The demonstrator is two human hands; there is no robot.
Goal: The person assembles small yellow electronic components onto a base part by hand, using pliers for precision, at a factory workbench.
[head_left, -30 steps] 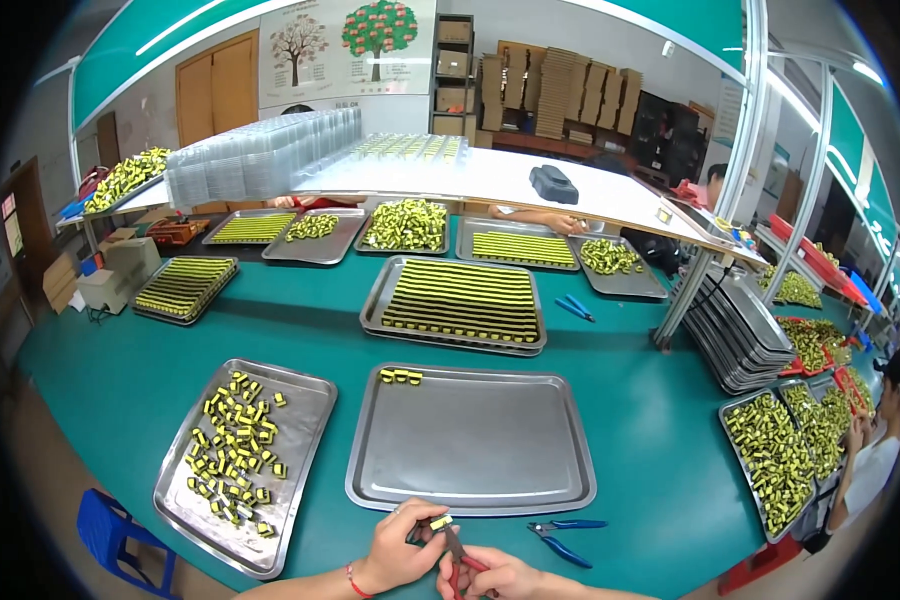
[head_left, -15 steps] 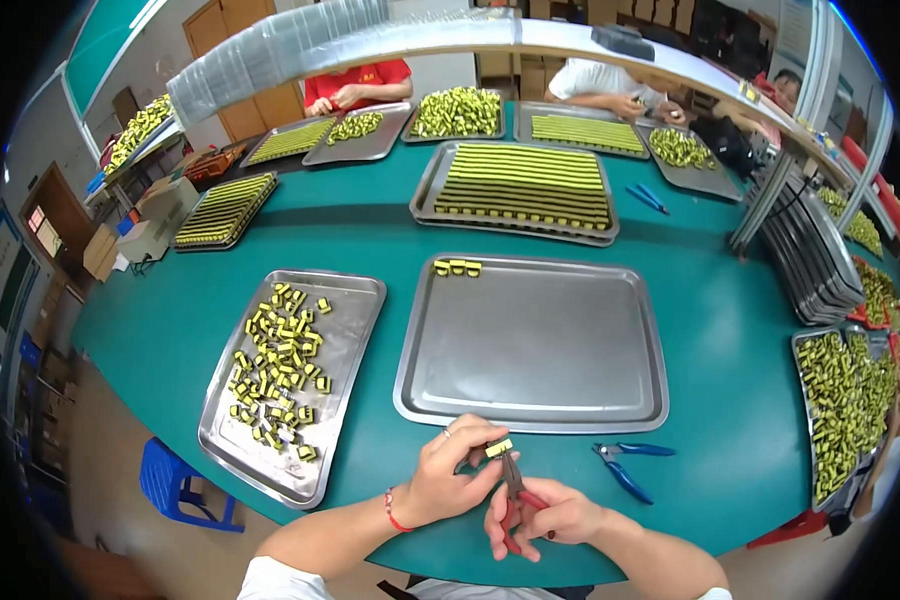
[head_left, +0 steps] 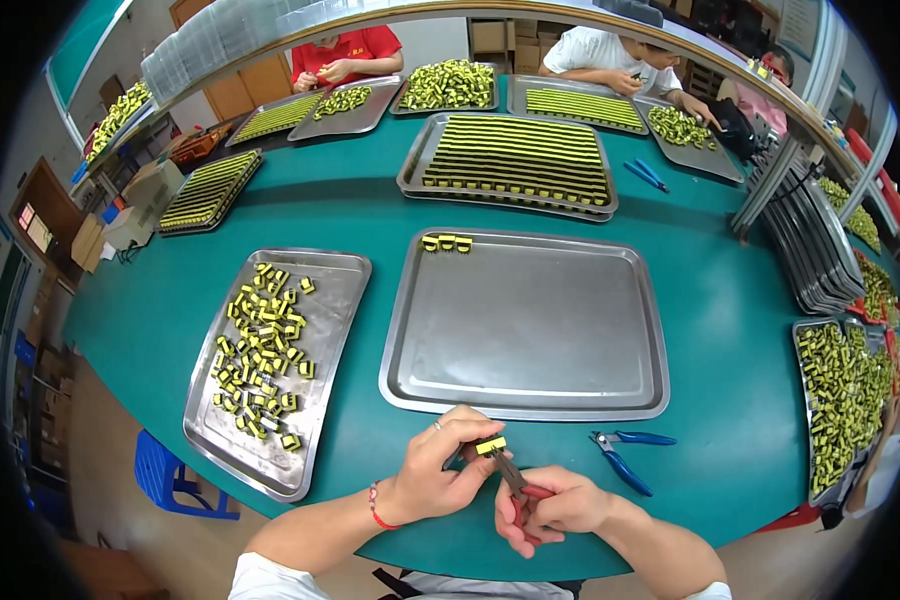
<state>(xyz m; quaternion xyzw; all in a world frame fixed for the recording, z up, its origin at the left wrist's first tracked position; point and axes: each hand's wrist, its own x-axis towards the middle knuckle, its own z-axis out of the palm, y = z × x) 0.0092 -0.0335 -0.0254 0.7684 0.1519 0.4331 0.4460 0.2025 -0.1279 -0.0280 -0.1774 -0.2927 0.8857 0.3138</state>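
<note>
My left hand (head_left: 440,470) is closed, its thumb and fingers pinching a small yellow-and-black electronic part (head_left: 491,445) in front of the near edge of a metal tray. Beside it, my right hand (head_left: 555,508) grips red-handled pliers (head_left: 516,483), the handles spread a little within the fingers. The dark jaws reach up to the underside of the part; whether they bite on it is too small to tell. Three similar parts stand in a row in the far left corner of the middle tray (head_left: 520,400). Many more lie loose on the left tray (head_left: 315,370).
Blue-handled cutters (head_left: 625,460) lie open on the green table (head_left: 730,370) to my right. Farther back is a stacked tray of rows (head_left: 510,165), plus another pair of blue cutters (head_left: 647,175). A heaped tray (head_left: 840,400) sits at the right edge. Two co-workers work across the table.
The table and trays sit slightly higher and more to the left in the picture. My hands still hold the part and pliers. A co-worker's hand at the far right has reached over a tray.
</note>
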